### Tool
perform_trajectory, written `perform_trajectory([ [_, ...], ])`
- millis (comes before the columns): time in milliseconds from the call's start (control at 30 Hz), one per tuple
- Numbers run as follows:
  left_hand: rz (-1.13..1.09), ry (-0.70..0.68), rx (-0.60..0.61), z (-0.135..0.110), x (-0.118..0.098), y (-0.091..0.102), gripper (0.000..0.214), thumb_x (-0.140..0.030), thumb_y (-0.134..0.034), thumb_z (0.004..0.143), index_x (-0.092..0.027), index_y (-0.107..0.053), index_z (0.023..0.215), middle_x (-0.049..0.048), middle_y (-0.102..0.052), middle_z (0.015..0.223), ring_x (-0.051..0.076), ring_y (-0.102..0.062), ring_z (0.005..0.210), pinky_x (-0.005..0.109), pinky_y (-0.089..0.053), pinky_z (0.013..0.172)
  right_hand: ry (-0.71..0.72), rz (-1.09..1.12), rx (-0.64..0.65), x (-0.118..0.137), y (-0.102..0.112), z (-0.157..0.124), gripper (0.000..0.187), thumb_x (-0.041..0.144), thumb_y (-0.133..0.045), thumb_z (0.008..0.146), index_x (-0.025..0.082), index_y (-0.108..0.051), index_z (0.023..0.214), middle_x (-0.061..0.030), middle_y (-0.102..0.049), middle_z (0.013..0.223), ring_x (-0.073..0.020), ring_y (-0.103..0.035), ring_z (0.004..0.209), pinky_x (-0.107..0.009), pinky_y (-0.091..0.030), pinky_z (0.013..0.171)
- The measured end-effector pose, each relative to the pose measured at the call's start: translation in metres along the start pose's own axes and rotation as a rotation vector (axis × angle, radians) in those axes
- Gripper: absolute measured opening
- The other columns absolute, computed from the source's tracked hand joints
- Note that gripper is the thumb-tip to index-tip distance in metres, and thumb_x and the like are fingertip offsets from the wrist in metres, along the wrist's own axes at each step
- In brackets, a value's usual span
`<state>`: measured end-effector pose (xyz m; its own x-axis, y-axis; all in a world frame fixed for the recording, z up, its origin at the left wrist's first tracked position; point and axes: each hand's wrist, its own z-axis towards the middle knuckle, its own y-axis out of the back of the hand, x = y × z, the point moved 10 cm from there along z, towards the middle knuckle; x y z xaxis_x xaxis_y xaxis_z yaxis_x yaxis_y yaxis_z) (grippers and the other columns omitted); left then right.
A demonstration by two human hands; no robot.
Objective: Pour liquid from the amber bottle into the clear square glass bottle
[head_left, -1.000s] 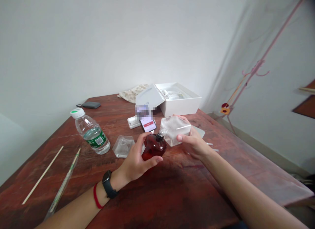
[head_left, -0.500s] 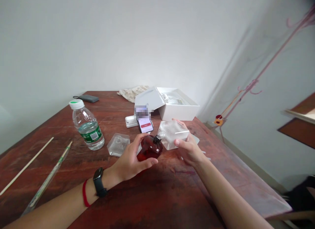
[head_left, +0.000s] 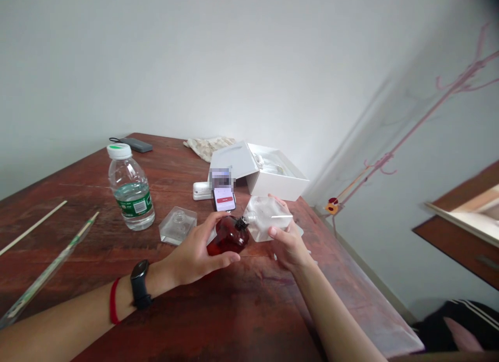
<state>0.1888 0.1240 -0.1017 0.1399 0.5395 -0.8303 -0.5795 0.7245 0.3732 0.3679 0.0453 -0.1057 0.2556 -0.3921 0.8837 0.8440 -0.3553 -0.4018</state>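
My left hand is wrapped round a dark red-brown bottle with a black neck, tilted to the right. In my right hand is a clear, thick-walled square bottle lying on its side, its threaded neck pointing left. The two necks meet or nearly meet; I cannot tell whether they touch. Left of my left hand, a second clear block-shaped bottle rests on the table. Farther left stands a water bottle with a green label and white cap, partly filled.
Behind my hands lie a phone, a white case and an open white box. A bare chopstick and wrapped chopsticks lie on the left of the wooden table. A pink coat rack stands at right.
The whole view has shifted and tilted slightly, so things on the table appear farther left. Both hands keep their grip, and the two bottles stay neck to neck.
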Motion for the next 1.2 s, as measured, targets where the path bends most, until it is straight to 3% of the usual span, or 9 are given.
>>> perform_trajectory([
  [433, -0.011, 0.001, 0.010, 0.0002, 0.0009, -0.0009, 0.070, -0.054, -0.080, 0.089, -0.025, -0.045, 0.143, 0.0099, -0.070, 0.132, 0.031, -0.069, 0.120, 0.045, -0.050, 0.105, -0.003, -0.024, 0.042, -0.0027, 0.0022, 0.0001, 0.074, 0.031, -0.099, 0.062, 0.032, -0.064, 0.127, -0.0014, -0.074, 0.122, -0.0252, -0.071, 0.108, -0.035, -0.058, 0.092],
  [1200, -0.006, 0.006, 0.007, -0.0007, -0.0025, -0.0009, 0.071, -0.054, -0.078, 0.090, -0.023, -0.044, 0.144, 0.0133, -0.069, 0.137, 0.034, -0.067, 0.124, 0.048, -0.051, 0.107, -0.009, -0.054, 0.028, 0.0001, -0.0001, -0.0008, 0.077, 0.034, -0.098, 0.062, 0.031, -0.062, 0.129, -0.0051, -0.076, 0.127, -0.0295, -0.072, 0.113, -0.042, -0.060, 0.097],
])
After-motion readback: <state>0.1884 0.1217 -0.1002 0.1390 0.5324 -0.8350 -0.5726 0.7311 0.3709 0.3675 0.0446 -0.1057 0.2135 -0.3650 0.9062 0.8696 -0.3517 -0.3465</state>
